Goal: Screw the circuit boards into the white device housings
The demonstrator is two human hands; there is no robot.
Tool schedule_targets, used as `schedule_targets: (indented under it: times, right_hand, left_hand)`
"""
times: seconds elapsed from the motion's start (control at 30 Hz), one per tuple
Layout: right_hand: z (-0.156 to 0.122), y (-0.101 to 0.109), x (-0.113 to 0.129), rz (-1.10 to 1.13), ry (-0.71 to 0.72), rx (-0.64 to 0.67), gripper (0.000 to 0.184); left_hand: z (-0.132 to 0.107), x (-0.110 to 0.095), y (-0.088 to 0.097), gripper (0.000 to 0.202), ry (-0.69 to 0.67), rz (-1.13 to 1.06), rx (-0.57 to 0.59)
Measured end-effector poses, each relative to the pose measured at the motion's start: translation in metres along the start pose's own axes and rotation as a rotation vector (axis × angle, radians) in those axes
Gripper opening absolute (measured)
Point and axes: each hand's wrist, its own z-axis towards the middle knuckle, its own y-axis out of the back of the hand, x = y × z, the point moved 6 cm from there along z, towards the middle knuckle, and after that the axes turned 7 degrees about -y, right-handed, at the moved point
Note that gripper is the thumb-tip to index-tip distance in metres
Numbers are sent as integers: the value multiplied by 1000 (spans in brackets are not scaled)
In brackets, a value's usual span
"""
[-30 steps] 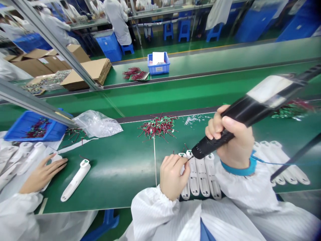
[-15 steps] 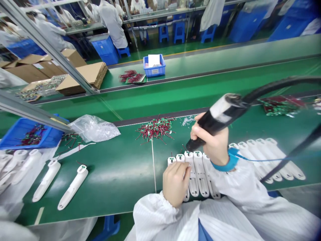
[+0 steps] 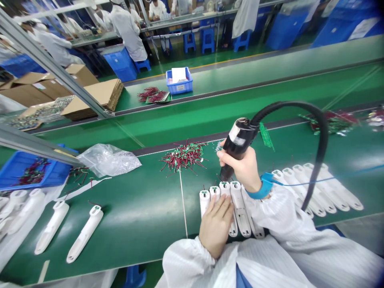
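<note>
My right hand (image 3: 247, 170) is wrapped round a black electric screwdriver (image 3: 235, 146) with a white label and a thick black cable. Its tip points down at the top ends of a row of white plastic housings (image 3: 241, 214), above small green circuit boards. Whether the tip touches is hard to tell. My left hand (image 3: 216, 226) lies flat across the housings at the row's left, fingers stretched out, covering parts of them. Beyond the row is a heap of small green boards with dark red wires (image 3: 186, 156). Tiny silver screws (image 3: 218, 146) lie partly behind my right hand.
More white housings (image 3: 322, 188) lie at the right, crossed by the cable and a blue wrist-strap cord (image 3: 330, 176). Two single housings (image 3: 85, 234), a clear plastic bag (image 3: 109, 160) and a blue bin (image 3: 18, 170) are at left. People in white coats work beyond.
My right hand and the screwdriver have moved slightly left, and the screwdriver stands more upright. My left hand has flattened from curled to stretched-out fingers over the housings.
</note>
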Motion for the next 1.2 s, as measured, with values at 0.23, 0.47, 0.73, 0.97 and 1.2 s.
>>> schedule_targets:
  times: [0.23, 0.47, 0.73, 0.97, 1.2]
  right_hand:
    - [0, -1, -2, -21, -31, 6, 29]
    - [4, -2, -6, -42, -49, -4, 30]
    - [7, -1, -3, 26, -14, 56, 30]
    - [33, 49, 13, 175, 268, -419, 30]
    - [57, 74, -15, 124, 267, -568, 48]
  left_hand:
    - [-3, 0, -4, 30, -7, 16, 4]
    - [-6, 0, -8, 31, -30, 39, 13]
    - [-2, 0, -1, 28, -8, -32, -28]
    - [-20, 25, 46, 19, 271, -78, -316]
    - [-54, 57, 33, 19, 702, -68, 13]
